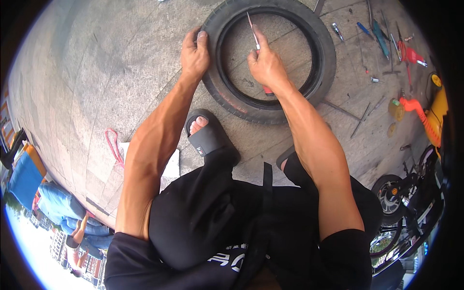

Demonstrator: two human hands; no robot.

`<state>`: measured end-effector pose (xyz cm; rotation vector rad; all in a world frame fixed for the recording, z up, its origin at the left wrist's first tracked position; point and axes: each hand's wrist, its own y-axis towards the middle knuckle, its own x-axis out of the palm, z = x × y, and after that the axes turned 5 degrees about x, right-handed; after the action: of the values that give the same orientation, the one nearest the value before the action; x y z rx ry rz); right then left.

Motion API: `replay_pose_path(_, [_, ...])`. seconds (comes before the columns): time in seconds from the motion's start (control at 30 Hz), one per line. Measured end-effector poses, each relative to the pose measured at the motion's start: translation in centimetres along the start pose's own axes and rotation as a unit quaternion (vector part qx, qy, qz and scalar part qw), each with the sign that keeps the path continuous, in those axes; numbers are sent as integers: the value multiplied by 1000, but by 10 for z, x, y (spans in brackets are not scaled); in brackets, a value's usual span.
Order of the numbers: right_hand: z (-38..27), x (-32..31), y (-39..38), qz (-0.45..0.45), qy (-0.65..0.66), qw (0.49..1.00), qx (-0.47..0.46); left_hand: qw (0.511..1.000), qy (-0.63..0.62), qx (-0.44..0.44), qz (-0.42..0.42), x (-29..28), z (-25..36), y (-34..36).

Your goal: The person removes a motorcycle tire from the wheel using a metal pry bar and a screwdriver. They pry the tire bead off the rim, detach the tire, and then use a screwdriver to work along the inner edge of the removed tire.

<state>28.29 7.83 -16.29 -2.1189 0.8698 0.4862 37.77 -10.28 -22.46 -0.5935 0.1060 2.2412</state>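
A black tyre (325, 53) with no wheel in it lies on the paving in front of me. My left hand (195, 55) grips its outer left edge, thumb on top and fingers curled over the tread side. In my right hand (268, 63), above the tyre's open middle, is a red-handled knife (253, 31). Its thin pointed blade aims at the far inner edge of the tyre, and I cannot tell whether the tip touches it. The red handle end shows below my palm.
Screwdrivers, a teal-handled tool (381, 41) and a red tool (410, 54) lie scattered at the right. A metal bar (340, 110) sits by the tyre. An orange coiled hose (413, 106), a yellow machine (436, 113) and a small-wheeled bike (389, 193) stand farther right. People (72, 212) are at the lower left.
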Motion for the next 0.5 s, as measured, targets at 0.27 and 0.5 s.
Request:
replay_pose_path(0.27, [5,-5,-3,-49,42,997,-39,1000,-17,3,5,1,3,0])
replay_pose_path(0.5, [4,-7,0,13,20,1000,0,1000,9,3,3,-1,1,-2])
